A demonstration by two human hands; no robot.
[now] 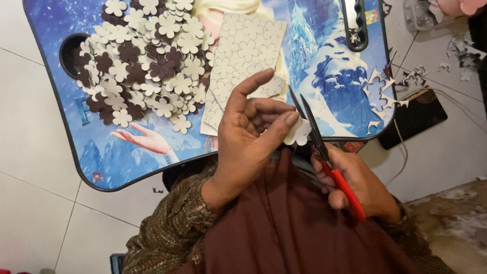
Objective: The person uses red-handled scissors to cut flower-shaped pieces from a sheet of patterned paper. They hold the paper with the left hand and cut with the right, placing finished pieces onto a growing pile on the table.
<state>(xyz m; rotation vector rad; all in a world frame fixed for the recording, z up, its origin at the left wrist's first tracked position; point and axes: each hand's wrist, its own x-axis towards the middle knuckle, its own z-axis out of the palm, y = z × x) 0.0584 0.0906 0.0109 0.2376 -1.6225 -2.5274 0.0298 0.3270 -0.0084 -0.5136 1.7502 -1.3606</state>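
Left hand (248, 137): thumb and forefinger pinching cream flower cutout (298, 133) just past the desk (76, 147) front edge.
Right hand (362, 185): grip wrapped around red-handled scissors (324, 152), blades spread at the cutout.
Desk: flower pile (144, 61) left, stamped sheet (246, 50) middle, right side open.

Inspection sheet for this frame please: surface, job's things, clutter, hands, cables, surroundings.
Surface: small blue picture-printed lap table on white tiled floor.
Job's things: cream flower cutout pinched in left hand; red-handled scissors, blades open, in right hand; sheet of flower outlines; pile of cream and brown flowers.
Clutter: offcut scraps at table's right edge and on the floor.
Cables: thin cord on floor.
Surroundings: dark flat object beside table.
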